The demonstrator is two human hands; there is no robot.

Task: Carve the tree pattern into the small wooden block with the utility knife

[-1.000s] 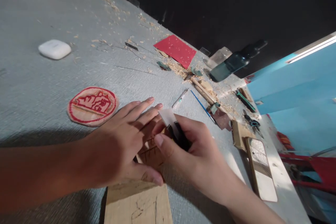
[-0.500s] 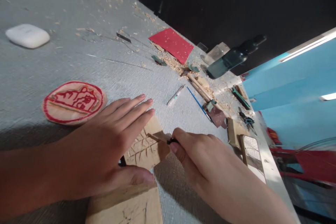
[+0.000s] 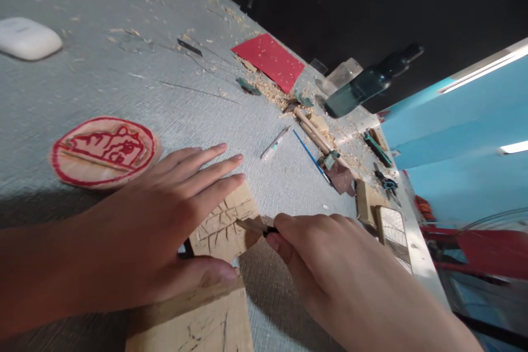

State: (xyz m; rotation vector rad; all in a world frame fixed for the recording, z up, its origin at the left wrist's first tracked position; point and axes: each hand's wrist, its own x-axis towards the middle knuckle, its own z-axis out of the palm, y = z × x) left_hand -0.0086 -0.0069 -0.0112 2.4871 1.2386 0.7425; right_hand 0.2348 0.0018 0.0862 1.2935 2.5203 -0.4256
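My left hand (image 3: 165, 220) lies flat with fingers stretched over a small wooden block (image 3: 226, 225) cut with branching grooves, pressing it onto the grey table. The thumb rests on a larger plank (image 3: 193, 324) at the near edge. My right hand (image 3: 330, 264) is closed round a carving knife (image 3: 253, 226); its blade tip touches the right side of the block. A round wooden disc with a red-painted carved picture (image 3: 103, 151) sits left of my left hand.
A white case (image 3: 27, 37) lies far left. A red sheet (image 3: 272, 60), wood shavings, a dark bottle (image 3: 367, 85), brushes and tools (image 3: 317, 146) crowd the back right. Wooden blocks (image 3: 379, 214) sit near the table's right edge; blue wall beyond.
My right hand swung from upright over the block to low at its right side, the blade now laid against the wood. The view shifted rightwards; my left hand stayed pressed on the block.
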